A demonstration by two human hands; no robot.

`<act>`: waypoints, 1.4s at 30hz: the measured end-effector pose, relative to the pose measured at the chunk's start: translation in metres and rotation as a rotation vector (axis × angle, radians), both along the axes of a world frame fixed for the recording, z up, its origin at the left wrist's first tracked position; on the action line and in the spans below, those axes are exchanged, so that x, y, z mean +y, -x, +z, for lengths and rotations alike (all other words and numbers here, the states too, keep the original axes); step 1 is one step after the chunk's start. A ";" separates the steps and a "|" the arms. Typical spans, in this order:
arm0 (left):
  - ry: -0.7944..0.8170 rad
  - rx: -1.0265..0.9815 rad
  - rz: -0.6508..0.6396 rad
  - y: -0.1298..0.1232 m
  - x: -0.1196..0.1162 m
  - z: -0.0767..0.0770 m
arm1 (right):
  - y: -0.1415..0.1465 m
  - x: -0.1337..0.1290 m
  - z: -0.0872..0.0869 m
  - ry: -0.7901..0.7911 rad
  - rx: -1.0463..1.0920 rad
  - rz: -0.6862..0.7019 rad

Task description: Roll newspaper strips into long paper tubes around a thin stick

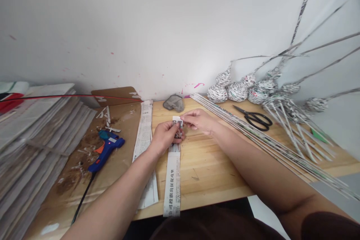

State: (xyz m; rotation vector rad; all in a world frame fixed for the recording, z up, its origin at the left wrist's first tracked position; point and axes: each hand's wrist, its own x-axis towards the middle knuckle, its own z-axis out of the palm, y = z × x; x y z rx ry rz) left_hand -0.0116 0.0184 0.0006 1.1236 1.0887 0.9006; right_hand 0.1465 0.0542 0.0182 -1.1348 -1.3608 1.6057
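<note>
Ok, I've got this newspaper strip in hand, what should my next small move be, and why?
Perhaps start curling the newspaper strip at its top corner with your right hand: its fingers seem to pinch there, your left hand grips the strip just below, and the lower length looks flat.

Left fingers curled, right fingers seemingly pinched together.

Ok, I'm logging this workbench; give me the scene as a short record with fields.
left hand: gripping a printed paper strip
right hand: at the strip's top end
left side: blue glue gun on brown cardboard; newspaper stack
right side: thin paper rods, black scissors, woven paper shapes
behind: grey cloth near wall
</note>
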 end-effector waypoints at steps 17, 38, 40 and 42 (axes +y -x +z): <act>0.006 0.050 0.019 -0.002 -0.001 0.002 | 0.007 0.000 -0.008 -0.062 -0.038 -0.111; -0.063 -0.013 0.051 -0.005 -0.008 0.003 | 0.015 -0.004 -0.011 -0.200 -0.019 -0.183; -0.061 -0.016 0.065 -0.005 -0.008 0.001 | 0.017 -0.006 -0.011 -0.211 -0.017 -0.193; -0.061 -0.020 0.070 -0.005 -0.007 0.001 | 0.018 -0.008 -0.012 -0.233 -0.024 -0.194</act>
